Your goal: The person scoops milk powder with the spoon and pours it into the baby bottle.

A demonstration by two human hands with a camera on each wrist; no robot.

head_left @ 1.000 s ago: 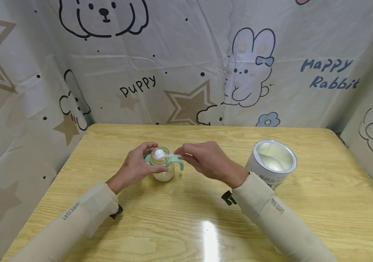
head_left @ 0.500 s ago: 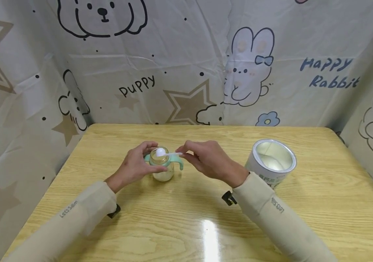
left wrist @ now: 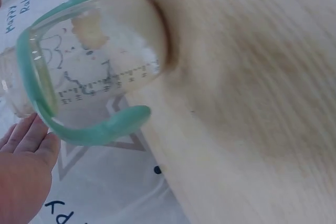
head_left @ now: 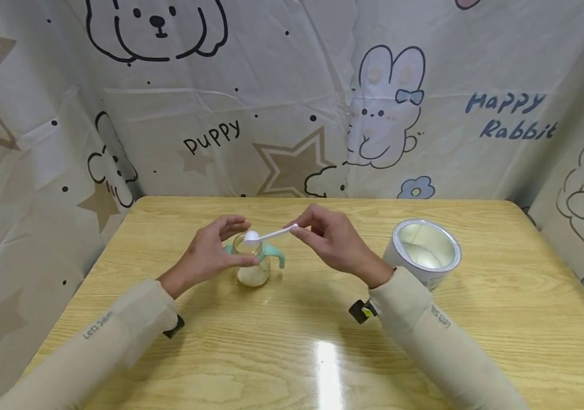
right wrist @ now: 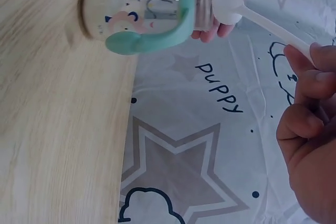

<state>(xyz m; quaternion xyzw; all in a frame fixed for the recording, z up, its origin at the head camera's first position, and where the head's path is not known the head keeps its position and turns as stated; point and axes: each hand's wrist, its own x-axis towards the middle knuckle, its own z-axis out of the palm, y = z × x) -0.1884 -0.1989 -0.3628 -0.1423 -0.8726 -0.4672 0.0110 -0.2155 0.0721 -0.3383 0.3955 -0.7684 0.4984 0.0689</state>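
Note:
A clear baby bottle with a mint-green two-handled collar stands uncapped on the table, with pale contents at its bottom. My left hand is curved round its neck, thumb in front and fingers behind. Between thumb and fingertips, my right hand pinches the handle end of a white measuring scoop. The bowl of this scoop is right at the bottle's mouth, and its handle slants up to the right. Drawings and a printed scale mark the bottle wall.
To the right stands a large open can, pale inside, beyond my right wrist. The wood-grain table ends at a printed cloth backdrop behind and at both sides.
My right hand has risen and shifted right, so the scoop's handle now tilts upward. The scoop's bowl stays at the bottle's mouth. My left fingers have lifted slightly.

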